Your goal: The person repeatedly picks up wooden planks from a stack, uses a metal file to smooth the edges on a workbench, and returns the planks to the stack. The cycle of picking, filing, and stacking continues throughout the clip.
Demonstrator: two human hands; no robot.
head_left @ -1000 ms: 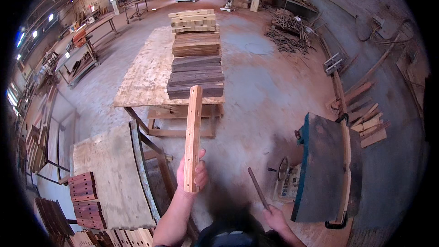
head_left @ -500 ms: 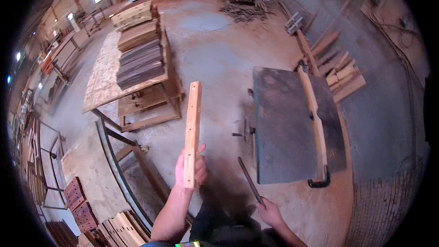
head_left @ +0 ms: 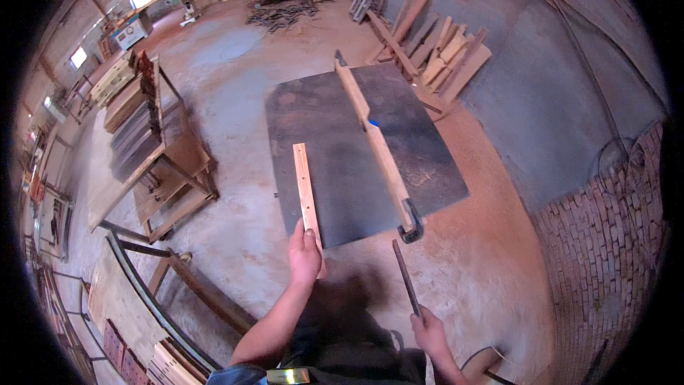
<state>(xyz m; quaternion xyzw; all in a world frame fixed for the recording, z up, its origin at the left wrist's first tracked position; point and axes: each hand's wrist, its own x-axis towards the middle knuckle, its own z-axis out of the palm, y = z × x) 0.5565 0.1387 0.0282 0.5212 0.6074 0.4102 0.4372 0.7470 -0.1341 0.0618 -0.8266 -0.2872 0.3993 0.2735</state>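
My left hand (head_left: 305,258) is closed round the lower part of a light wooden strip (head_left: 303,184) with a row of small dark holes. The strip points away from me, over the near left part of a dark flat machine table (head_left: 311,117). Lower right, my right hand (head_left: 427,329) grips one end of a thin dark stick (head_left: 406,276), whose exact kind I cannot make out. Its free tip is just short of the table's near edge. A notched wooden fence (head_left: 385,160) runs across the table, with a black clamp (head_left: 411,221) at its near end.
To the left, a workbench (head_left: 167,148) carries stacks of boards (head_left: 132,142). Nearer, another bench (head_left: 114,281) holds more drilled wooden pieces. Offcuts (head_left: 450,57) lean against the far right wall, and a heap of scrap sticks (head_left: 285,1) lies behind. Bricks (head_left: 595,242) stand at right.
My view has swung right, bringing the machine table to the middle. The wooden strip is now over the table's near left side; both hands keep their holds.
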